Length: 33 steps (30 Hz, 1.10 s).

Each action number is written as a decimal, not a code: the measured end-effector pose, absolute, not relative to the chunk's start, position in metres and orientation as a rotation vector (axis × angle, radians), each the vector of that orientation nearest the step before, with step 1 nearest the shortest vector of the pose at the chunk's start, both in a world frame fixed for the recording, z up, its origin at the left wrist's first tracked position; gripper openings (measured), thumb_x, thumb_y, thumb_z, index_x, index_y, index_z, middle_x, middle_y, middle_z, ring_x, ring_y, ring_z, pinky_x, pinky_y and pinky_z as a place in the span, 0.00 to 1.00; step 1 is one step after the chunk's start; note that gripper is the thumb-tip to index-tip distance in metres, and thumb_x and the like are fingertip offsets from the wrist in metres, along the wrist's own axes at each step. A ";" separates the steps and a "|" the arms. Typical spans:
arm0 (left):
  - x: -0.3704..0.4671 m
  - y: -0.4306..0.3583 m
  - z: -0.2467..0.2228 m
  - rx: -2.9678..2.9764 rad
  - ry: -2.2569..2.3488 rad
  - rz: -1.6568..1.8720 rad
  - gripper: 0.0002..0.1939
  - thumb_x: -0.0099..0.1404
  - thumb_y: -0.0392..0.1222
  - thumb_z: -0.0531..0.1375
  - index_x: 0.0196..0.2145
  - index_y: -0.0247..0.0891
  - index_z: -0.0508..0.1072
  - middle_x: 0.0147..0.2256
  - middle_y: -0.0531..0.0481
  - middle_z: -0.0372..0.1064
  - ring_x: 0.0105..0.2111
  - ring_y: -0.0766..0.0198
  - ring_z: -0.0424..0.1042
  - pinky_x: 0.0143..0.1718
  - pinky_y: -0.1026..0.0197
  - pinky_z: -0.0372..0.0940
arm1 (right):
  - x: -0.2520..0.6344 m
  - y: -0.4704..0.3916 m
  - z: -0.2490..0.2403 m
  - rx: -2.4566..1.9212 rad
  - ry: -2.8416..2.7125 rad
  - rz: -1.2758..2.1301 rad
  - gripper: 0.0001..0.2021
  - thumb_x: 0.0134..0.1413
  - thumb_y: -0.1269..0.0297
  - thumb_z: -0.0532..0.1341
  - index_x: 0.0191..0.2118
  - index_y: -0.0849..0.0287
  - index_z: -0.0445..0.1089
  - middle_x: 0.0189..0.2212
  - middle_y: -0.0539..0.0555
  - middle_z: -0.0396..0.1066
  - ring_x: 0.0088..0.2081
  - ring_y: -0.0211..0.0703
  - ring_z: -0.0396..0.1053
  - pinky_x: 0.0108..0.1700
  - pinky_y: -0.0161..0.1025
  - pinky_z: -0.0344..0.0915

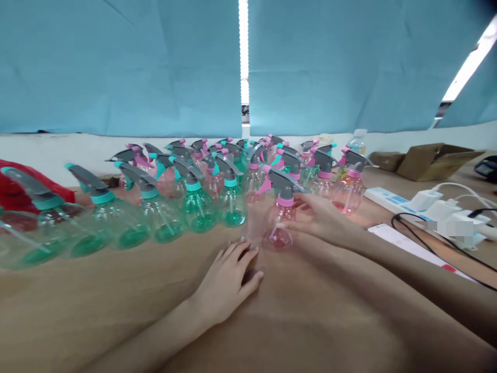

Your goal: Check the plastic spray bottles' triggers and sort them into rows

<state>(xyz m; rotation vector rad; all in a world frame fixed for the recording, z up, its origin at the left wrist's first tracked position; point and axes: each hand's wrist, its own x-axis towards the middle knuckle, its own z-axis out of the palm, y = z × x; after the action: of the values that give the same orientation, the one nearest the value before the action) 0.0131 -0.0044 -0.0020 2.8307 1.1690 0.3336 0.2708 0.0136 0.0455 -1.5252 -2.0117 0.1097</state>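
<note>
A clear pink spray bottle (280, 239) with a grey and pink trigger head stands upright in front of the other bottles. My right hand (320, 216) is at its right side, with the fingers curled against the bottle's body; some fingertips are hidden behind it. My left hand (229, 280) lies palm down on the wooden table, fingers spread, a little left of that bottle and touching no bottle. A row of green spray bottles (198, 210) with grey and turquoise heads runs off to the left. More pink spray bottles (348, 191) stand behind and to the right.
On the right lie a white power strip (392, 199) with plugs and cables, and a white phone-like slab (411, 246). Cardboard boxes (430, 161) sit at the back right. A red bag or cloth (34, 181) is at the far left. Blue sheeting (116, 67) hangs behind the table.
</note>
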 end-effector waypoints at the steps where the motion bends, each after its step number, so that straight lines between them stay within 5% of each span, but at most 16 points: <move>1: 0.013 -0.005 -0.002 2.822 1.171 0.332 0.22 0.69 0.48 0.54 0.56 0.36 0.66 0.59 0.40 0.59 0.59 0.49 0.57 0.57 0.44 0.56 | 0.265 0.020 0.047 -1.528 -2.014 0.082 0.28 0.47 0.44 0.63 0.47 0.60 0.66 0.43 0.59 0.73 0.43 0.53 0.71 0.43 0.48 0.68; 14: 0.013 -0.006 -0.001 2.753 1.162 0.325 0.22 0.68 0.46 0.56 0.56 0.35 0.66 0.59 0.39 0.59 0.60 0.47 0.56 0.57 0.42 0.55 | 0.239 0.072 0.063 -1.679 -2.042 -0.133 0.26 0.47 0.43 0.62 0.43 0.62 0.69 0.40 0.62 0.75 0.40 0.61 0.72 0.34 0.48 0.65; 27: 0.012 -0.006 -0.003 2.779 1.157 0.324 0.22 0.68 0.46 0.55 0.57 0.36 0.65 0.60 0.40 0.59 0.60 0.47 0.56 0.56 0.41 0.56 | 0.244 0.068 0.062 -1.629 -1.981 -0.030 0.32 0.50 0.43 0.60 0.53 0.62 0.65 0.49 0.60 0.73 0.48 0.58 0.71 0.42 0.48 0.66; 33: 0.011 -0.004 -0.002 2.800 1.153 0.344 0.21 0.68 0.46 0.55 0.56 0.38 0.65 0.60 0.41 0.59 0.60 0.48 0.56 0.56 0.42 0.56 | 0.287 0.033 0.070 -1.656 -1.784 -0.125 0.13 0.55 0.50 0.59 0.34 0.54 0.72 0.31 0.50 0.78 0.32 0.45 0.73 0.32 0.39 0.63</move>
<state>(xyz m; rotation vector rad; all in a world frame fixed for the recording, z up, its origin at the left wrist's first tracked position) 0.0108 -0.0036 -0.0023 2.8001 1.1527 0.3443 0.2872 0.0333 0.0700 -1.6559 -1.7842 -0.1252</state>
